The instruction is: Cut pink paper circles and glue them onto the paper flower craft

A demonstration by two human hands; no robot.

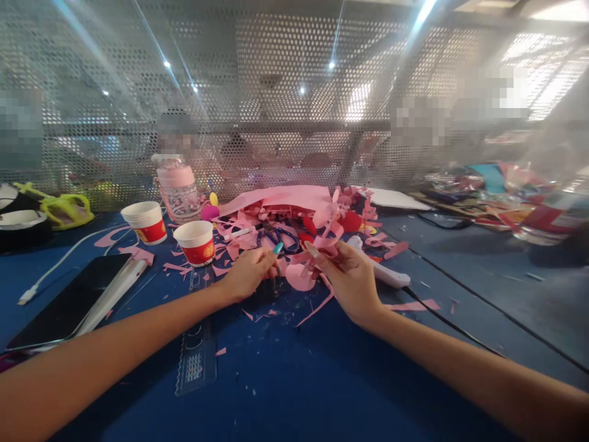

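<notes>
Both forearms stretched forward, left hand [248,273] curled closed, right hand [350,281] pinching (fingers [322,258] nearly meeting)

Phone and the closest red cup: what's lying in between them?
In the head view, a white stick lies along the phone, then pink paper scraps on the blue table before the red cup.

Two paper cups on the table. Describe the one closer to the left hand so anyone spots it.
On the blue table, look just left of the pink paper scrap pile. The paper cup stands at the far end of the clear ruler, beside the left hand. Unlike the other cup, it is nearer the camera and farther right.
</notes>
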